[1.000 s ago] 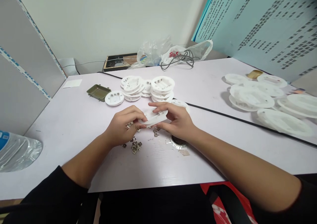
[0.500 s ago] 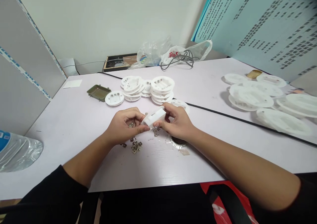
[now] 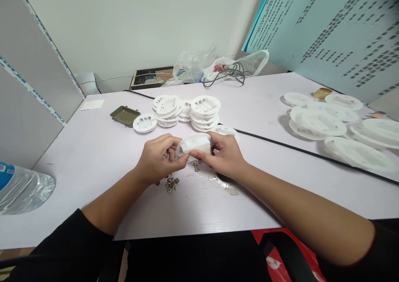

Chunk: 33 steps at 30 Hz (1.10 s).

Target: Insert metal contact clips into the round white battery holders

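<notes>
Both hands meet over the middle of the white table. My left hand and my right hand are closed on one round white plastic disc, tilted up on edge between their fingertips. Small metal clips lie scattered on the table under and beside the left hand; one seems pinched in its fingers. Just beyond the hands stand stacks of the same white discs, and a single disc lies to their left.
A green hinged case lies at the back left. A clear water bottle lies at the left edge. Larger white round covers spread over the right side. Plastic bags and a black cable sit at the back wall.
The white disc has been turned from nearly flat to standing on edge between both hands. The hands have drawn slightly closer together.
</notes>
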### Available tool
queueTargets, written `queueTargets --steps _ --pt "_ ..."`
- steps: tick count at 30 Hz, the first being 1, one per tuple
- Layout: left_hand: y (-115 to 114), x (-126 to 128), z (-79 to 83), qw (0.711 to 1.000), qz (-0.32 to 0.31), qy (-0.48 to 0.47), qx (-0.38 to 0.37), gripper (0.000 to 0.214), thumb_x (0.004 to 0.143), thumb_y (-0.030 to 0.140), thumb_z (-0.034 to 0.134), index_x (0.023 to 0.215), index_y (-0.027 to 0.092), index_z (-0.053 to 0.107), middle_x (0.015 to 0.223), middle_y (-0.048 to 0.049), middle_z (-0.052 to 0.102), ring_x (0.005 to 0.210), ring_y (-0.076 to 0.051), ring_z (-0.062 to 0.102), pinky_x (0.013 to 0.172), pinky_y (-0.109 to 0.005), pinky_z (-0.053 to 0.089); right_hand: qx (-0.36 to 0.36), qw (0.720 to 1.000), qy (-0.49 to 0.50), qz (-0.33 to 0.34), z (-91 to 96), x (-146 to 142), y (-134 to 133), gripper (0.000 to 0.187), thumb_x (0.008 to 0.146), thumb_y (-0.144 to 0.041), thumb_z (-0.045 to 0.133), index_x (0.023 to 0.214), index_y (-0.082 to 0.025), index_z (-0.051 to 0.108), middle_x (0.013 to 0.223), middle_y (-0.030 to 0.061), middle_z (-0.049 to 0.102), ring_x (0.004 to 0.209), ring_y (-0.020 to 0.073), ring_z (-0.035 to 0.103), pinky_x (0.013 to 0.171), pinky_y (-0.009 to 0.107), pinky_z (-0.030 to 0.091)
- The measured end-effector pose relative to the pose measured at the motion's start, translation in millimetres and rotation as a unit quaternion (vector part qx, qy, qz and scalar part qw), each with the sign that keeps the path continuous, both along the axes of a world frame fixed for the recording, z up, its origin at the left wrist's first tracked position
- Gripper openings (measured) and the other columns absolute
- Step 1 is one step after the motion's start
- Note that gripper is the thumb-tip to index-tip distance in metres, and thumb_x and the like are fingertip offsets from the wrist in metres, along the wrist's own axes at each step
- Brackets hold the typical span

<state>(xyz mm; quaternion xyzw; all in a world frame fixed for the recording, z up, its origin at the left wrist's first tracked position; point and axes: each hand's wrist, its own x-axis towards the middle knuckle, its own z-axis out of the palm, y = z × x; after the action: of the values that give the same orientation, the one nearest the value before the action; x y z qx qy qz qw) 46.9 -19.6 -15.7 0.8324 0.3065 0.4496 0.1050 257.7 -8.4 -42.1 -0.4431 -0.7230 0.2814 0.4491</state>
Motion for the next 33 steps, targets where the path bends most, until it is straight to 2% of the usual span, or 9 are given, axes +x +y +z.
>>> queueTargets --steps 6,9,13,16,19,22,24,28,33 --pt "3.4 -6.2 -0.1 0.998 -0.016 0.031 0.045 0.013 0.091 0.028 0.074 0.089 0.017 0.066 0.064 0.0048 0.058 0.051 -0.007 0.051 0.048 -0.018 0.044 0.054 0.998 0.009 0.038 -4.8 2.4 2.7 0.054 0.08 -0.063 0.076 0.061 -0.022 0.046 0.049 -0.0049 0.047 0.047 0.0113 0.044 0.044 0.026 0.033" --pt "5.9 -9.6 -3.5 0.996 -0.041 0.031 0.07 0.019 0.094 0.034 0.072 0.1 0.017 0.067 0.072 0.0015 0.064 0.059 -0.01 0.059 0.056 -0.021 0.051 0.092 0.993 0.023 0.076 -2.6 4.9 3.4 0.045 0.092 -0.057 0.064 0.067 -0.022 0.052 0.051 -0.0041 0.052 0.046 0.0119 0.048 0.045 0.026 0.037" --pt "9.8 -13.9 -5.4 0.995 -0.036 0.029 0.094 0.045 0.091 0.052 0.072 0.123 0.021 0.062 0.093 -0.0032 0.071 0.064 -0.01 0.059 0.059 -0.023 0.055 0.152 0.979 -0.013 0.132 17.3 16.9 5.2 0.025 0.096 -0.045 0.061 0.088 -0.023 0.068 0.072 0.0019 0.072 0.063 0.0162 0.067 0.061 0.029 0.053" --pt "12.3 -16.9 -5.0 0.994 -0.012 0.027 0.11 0.05 0.091 0.057 0.069 0.126 0.022 0.061 0.097 -0.0044 0.069 0.065 -0.011 0.058 0.057 -0.024 0.055 0.155 0.973 -0.074 0.154 39.3 37.1 8.9 0.014 0.094 -0.036 0.066 0.097 -0.024 0.072 0.094 0.0055 0.079 0.08 0.0191 0.074 0.07 0.031 0.058" --pt "13.2 -18.2 -6.5 0.994 0.019 0.04 0.101 0.038 0.099 0.049 0.064 0.124 0.021 0.062 0.087 -0.0013 0.066 0.062 -0.01 0.057 0.056 -0.024 0.053 0.154 0.979 -0.1 0.086 49.1 65.6 13.4 0.015 0.093 -0.038 0.067 0.099 -0.026 0.074 0.103 0.0071 0.08 0.092 0.0234 0.076 0.075 0.034 0.061" --pt "12.0 -16.9 -10.1 0.995 0.032 0.059 0.079 0.03 0.102 0.039 0.059 0.125 0.019 0.061 0.084 -0.0002 0.065 0.059 -0.009 0.056 0.055 -0.023 0.052 0.153 0.98 -0.13 0.015 36.8 93.6 14.9 0.018 0.091 -0.04 0.069 0.1 -0.028 0.077 0.112 0.0085 0.079 0.101 0.0282 0.076 0.079 0.039 0.065" --pt "10.6 -15.6 -12.1 0.995 0.028 0.074 0.061 0.028 0.103 0.035 0.056 0.125 0.018 0.062 0.086 -0.0009 0.066 0.058 -0.009 0.056 0.055 -0.023 0.051 0.165 0.973 -0.158 -0.018 20.9 106.2 13.7 0.018 0.091 -0.037 0.069 0.103 -0.028 0.079 0.117 0.0092 0.078 0.106 0.0306 0.076 0.09 0.046 0.065" --pt "8.5 -14.7 -13.8 0.994 0.021 0.107 0.021 0.029 0.103 0.033 0.052 0.125 0.018 0.063 0.087 -0.0016 0.068 0.057 -0.009 0.057 0.056 -0.024 0.052 0.179 0.963 -0.202 -0.028 -6.0 113.5 10.8 0.021 0.091 -0.035 0.07 0.107 -0.027 0.08 0.128 0.0103 0.074 0.112 0.0331 0.075 0.094 0.05 0.064" --pt "8.4 -16.0 -13.5 0.993 0.024 0.119 -0.007 0.03 0.102 0.031 0.052 0.126 0.017 0.064 0.086 -0.0015 0.068 0.057 -0.009 0.057 0.056 -0.023 0.051 0.177 0.955 -0.235 -0.023 -15.8 108.6 13.3 0.022 0.091 -0.033 0.069 0.11 -0.027 0.079 0.132 0.0099 0.072 0.113 0.0326 0.074 0.094 0.051 0.064"
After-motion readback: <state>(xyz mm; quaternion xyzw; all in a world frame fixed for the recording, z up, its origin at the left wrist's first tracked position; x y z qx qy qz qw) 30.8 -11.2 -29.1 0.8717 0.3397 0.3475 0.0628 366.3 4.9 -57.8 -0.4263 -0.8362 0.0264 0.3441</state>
